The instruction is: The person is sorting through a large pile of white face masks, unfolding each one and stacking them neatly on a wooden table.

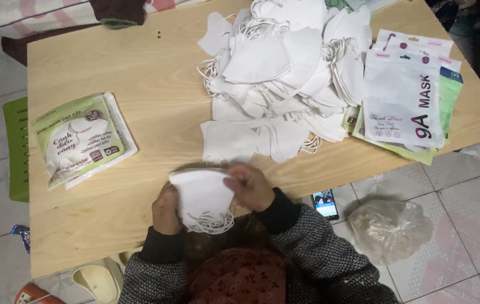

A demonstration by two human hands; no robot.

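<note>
Your left hand (167, 211) and right hand (249, 186) both pinch a small stack of folded white fabric face masks (203, 197), fingers closed on its edges, just above the near edge of the pale wooden table (138, 84). Ear loops dangle below; they could snag or the stack could fan apart if your pinch loosens.

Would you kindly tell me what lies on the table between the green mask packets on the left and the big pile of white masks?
In the head view, only bare wooden table lies between the green packets and the pile of white masks.
</note>
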